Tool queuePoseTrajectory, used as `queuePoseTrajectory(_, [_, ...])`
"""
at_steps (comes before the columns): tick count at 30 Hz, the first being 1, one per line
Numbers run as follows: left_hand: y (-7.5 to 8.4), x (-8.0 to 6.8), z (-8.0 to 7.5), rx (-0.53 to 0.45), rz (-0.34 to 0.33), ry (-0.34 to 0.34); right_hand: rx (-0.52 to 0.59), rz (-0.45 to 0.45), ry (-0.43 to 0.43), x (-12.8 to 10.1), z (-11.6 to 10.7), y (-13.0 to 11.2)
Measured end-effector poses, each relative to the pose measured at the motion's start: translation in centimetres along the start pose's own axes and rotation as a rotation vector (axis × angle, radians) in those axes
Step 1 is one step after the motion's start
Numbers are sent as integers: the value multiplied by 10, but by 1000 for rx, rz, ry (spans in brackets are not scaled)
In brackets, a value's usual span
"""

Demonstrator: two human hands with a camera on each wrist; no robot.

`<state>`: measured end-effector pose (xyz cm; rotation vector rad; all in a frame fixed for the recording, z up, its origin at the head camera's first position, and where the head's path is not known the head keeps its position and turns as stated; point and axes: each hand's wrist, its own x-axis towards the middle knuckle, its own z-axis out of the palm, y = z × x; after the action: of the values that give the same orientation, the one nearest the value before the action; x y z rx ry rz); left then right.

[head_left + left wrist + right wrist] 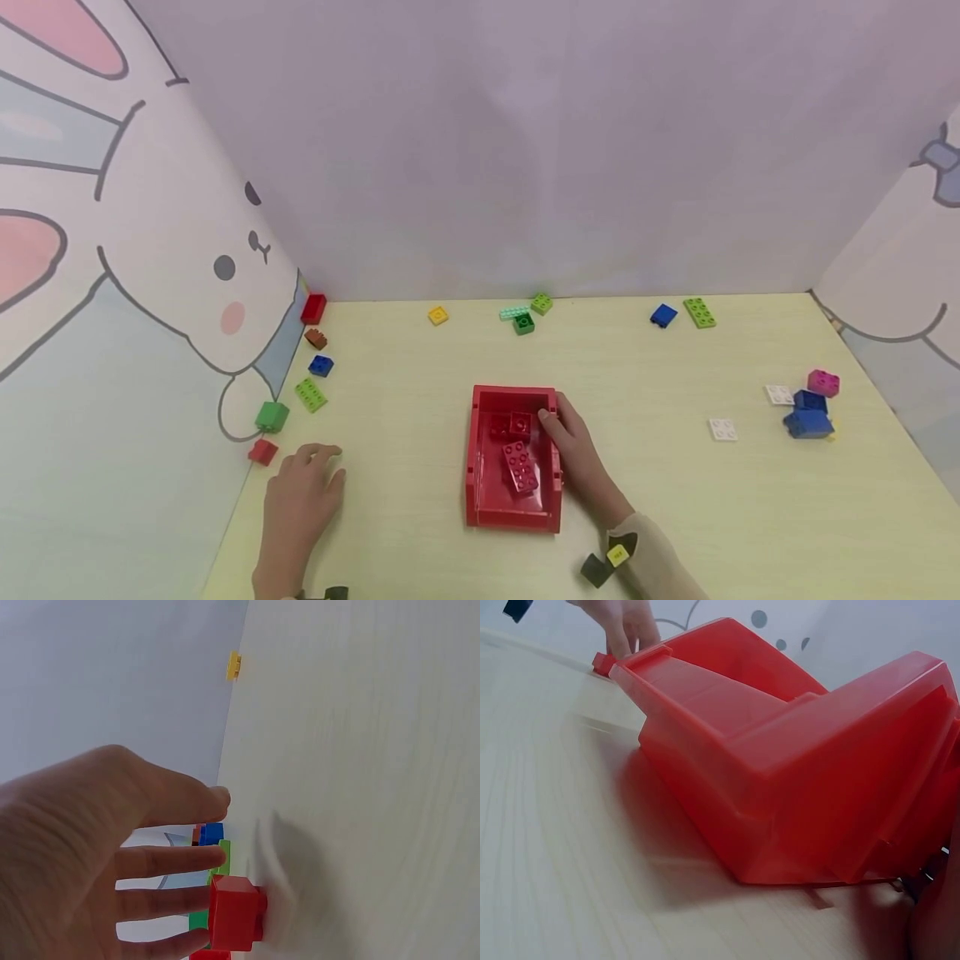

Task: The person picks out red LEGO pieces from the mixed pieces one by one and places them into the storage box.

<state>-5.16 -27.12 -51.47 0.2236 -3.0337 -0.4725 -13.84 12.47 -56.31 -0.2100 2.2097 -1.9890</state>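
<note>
Head view: a red bin (480, 475) sits mid-table on the pale table (660, 500), with red bricks (517, 454) inside it, one long and two small ones by the back wall. The right hand (573, 450) lies along the bin's right wall, fingers curled over the rim near the back corner, fingertips reaching in toward the small bricks; whether it pinches a brick I cannot tell. The bin looks like stiff, smooth, light plastic, likely to slide if nudged; a wall or rim looks the best place to grip. The left hand (303, 492) rests flat on the table, well apart from the bin, fingers loosely spread, holding nothing, just beside a red brick (262, 452) at the table's left edge.

Left wrist view: the left hand (90, 855) is open, fingers straight and apart, fingertips near or touching the red brick (236, 911); contact is unclear. Blue and green bricks (216, 844) lie beyond. The brick seems hard, small and light, easiest pinched by opposite flat sides.

Right wrist view: the bin (795, 757) fills the frame from outside, its walls glossy and rigid. The right hand barely shows at the lower right edge, so its grip is not readable here. The left hand's fingers (626, 626) appear far off.
</note>
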Motion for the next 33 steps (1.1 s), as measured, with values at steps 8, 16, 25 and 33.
queuePoseTrajectory(8, [-2, -2, 3, -9, -12, -21, -8, -5, -2, 0, -2, 1])
queuePoseTrajectory(16, [-4, -3, 5, -24, 8, -22, -17, -8, -3, 0, -1, -1])
queuePoseTrajectory(25, [-3, -2, 4, -46, 15, -44, -9, 14, 4, -1, 0, -2])
queuePoseTrajectory(33, [-2, 1, 6, -58, 23, -38, -5, 14, 6, -1, 1, -2])
